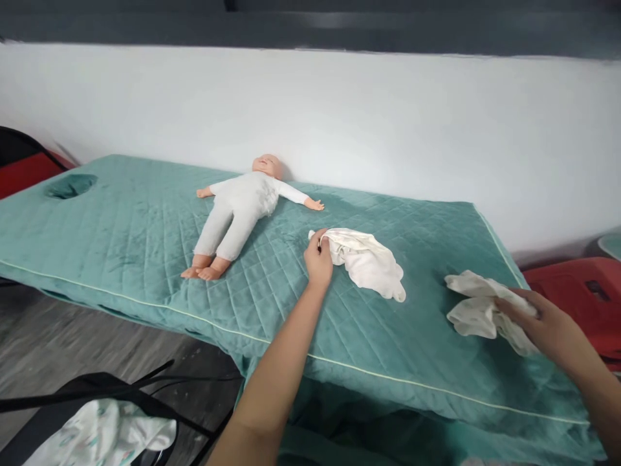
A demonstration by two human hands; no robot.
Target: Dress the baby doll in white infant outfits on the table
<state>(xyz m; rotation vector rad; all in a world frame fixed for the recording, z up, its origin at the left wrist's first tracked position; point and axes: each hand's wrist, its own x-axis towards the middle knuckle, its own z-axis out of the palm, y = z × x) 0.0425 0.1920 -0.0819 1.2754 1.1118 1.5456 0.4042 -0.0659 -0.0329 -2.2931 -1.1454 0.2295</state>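
Note:
My left hand (319, 257) pinches one end of a crumpled white cloth garment (371, 262) that lies on the green quilted bed cover (272, 294). Over the bed's right end, my right hand (548, 323) grips a second bunched white cloth piece (473, 304). The exact kind of either cloth cannot be made out from its folds. A baby doll (242, 197) with a white cloth body lies on its back to the left of my left hand, arms spread and bare feet toward the near edge. Neither hand touches it.
A white wall (388, 123) runs behind the bed. The cover has a round hole (72, 186) at the far left. Red stools or chairs (577, 298) stand at the right. A patterned white cloth (104, 430) rests on a black chair at the lower left, near a thin black bar (72, 398).

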